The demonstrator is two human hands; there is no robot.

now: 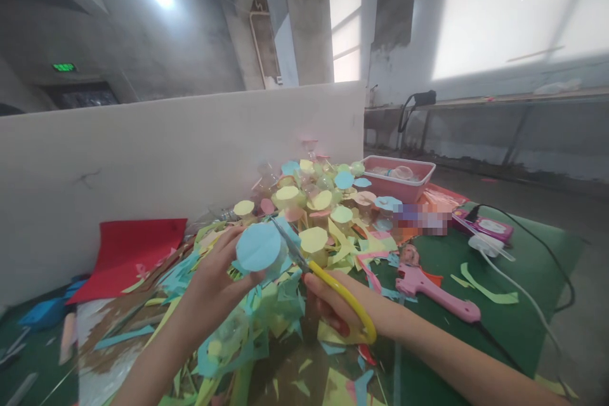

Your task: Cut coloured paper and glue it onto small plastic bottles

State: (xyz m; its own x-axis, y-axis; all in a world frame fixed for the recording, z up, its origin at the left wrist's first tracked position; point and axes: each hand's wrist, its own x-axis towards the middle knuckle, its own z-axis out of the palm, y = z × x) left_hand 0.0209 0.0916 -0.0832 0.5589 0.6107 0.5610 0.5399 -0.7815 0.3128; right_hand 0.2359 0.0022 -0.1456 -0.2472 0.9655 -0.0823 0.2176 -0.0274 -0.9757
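Note:
My left hand (223, 273) is closed around a piece topped by a round disc of light blue paper (259, 247), with its thumb at the lower edge. In my right hand (333, 304) is a pair of scissors (345, 288) with yellow handles. Their blades reach up and left, against blue paper at the disc's right edge. What lies under the disc is mostly hidden. Just beyond both hands stand several clear plastic pieces topped with yellow, blue and pink paper discs (288, 195). Cut paper scraps (266, 311) are heaped below my hands.
A pink glue gun (438, 292) lies on the green table (533, 247) at right, near a white plug with a cable (485, 244). Behind is a pink basket (399, 177) holding clear plastic pieces. Red paper (133, 254) leans by the white board (190, 152) at left.

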